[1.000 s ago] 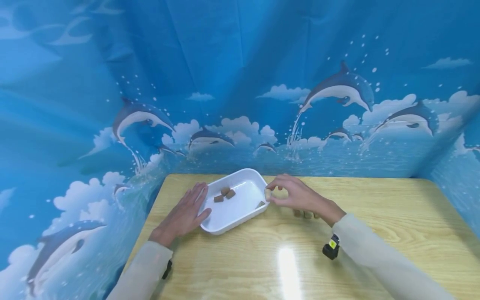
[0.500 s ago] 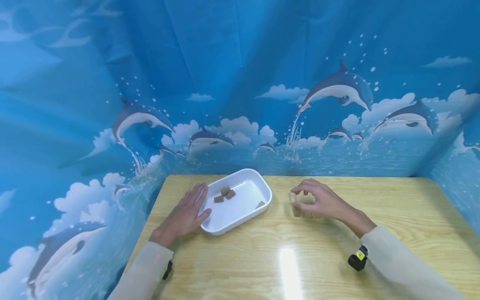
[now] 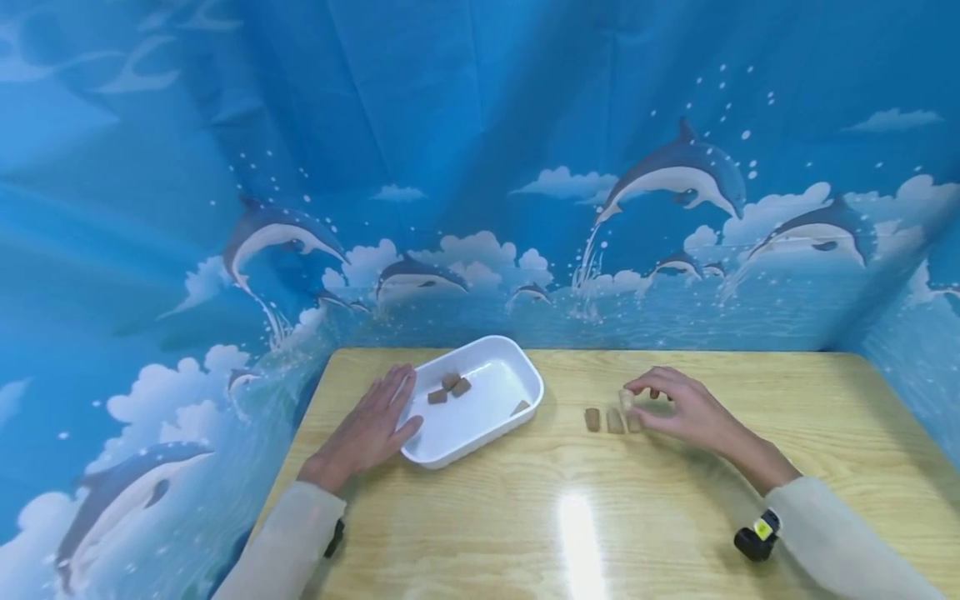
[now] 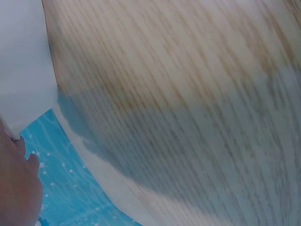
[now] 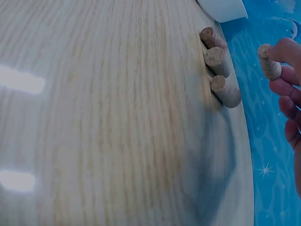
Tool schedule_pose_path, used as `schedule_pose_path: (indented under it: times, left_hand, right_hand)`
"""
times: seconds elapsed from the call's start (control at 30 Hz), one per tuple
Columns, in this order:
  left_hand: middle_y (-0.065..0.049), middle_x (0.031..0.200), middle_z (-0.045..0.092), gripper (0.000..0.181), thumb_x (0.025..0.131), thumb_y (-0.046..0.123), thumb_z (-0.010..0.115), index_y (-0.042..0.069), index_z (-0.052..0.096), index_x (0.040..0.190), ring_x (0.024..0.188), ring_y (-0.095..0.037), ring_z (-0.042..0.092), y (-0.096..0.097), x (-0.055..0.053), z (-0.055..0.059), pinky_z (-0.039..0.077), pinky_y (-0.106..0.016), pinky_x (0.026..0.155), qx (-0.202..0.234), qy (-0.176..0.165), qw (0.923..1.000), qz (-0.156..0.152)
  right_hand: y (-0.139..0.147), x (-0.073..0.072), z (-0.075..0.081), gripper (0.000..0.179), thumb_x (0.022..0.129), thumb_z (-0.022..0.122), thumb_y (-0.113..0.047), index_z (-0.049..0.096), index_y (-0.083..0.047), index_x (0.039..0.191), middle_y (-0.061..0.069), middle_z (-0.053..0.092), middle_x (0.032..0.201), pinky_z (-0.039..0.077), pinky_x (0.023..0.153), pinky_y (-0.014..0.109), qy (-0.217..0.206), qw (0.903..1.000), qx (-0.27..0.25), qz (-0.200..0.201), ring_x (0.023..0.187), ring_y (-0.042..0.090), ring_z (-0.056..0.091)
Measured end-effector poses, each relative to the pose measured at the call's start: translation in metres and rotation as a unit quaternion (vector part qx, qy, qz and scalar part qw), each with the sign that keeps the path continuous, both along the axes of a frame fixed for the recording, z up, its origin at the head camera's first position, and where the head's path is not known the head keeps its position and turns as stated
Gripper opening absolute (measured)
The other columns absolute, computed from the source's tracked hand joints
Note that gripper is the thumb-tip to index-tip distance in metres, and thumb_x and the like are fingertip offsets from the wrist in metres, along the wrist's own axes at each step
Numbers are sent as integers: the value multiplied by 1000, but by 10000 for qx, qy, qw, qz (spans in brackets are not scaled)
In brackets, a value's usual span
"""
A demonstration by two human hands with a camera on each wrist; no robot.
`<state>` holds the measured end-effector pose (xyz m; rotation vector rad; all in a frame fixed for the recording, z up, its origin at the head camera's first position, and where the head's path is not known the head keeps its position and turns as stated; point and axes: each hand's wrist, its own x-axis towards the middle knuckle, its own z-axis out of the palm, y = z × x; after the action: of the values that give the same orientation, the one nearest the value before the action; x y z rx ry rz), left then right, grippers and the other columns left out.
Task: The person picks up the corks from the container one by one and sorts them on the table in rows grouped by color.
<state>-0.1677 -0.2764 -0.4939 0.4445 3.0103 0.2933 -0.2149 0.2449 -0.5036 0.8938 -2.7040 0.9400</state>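
Observation:
My right hand pinches a pale cork between thumb and forefinger, raised above the table. Three corks lie side by side in a row below it: a darker brown cork at the left, a lighter cork in the middle and a third cork partly behind my thumb in the head view. My left hand, fingers straight, rests on the left rim of a white rectangular tray. Several brown corks lie inside, one of them by the right wall.
The wood-grain table carries a bright light reflection near its front. A blue curtain printed with dolphins hangs right behind the table's back edge and along both sides. The tray's corner shows at the top of the right wrist view.
My right hand has moved right, carrying the pale cork from the tray's right rim to over the right end of the cork row. My left hand and the tray have stayed put.

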Motion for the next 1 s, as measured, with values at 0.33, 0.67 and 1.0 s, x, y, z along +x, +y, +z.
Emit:
schedule_pose_path:
  times: [0.33,0.67,1.0]
  left_hand:
    - [-12,185,10,85,114,53,48,11,8,176,172,-35,9,1,0,1,12,-54,140,-74,-86,9999,76]
    - [-12,185,9,84,114,53,47,13,7,176,172,-32,5,-2,-1,-1,11,-54,140,-79,-59,10000,8]
    - [-10,186,5,84,114,52,46,13,5,176,172,-35,6,0,0,2,11,-55,140,-72,-172,9998,84]
  right_hand:
    - [20,11,-8,33,94,87,-22,79,-19,126,-7,75,115,55,78,29,-36,9995,96,-289,96,5,61]
    - [34,12,-25,33,94,87,-25,79,-19,125,-9,75,113,61,83,32,71,9986,303,-435,100,7,65]
    - [44,13,-35,33,95,86,-18,78,-16,127,-9,74,114,62,83,29,-54,9989,259,-381,100,8,67]
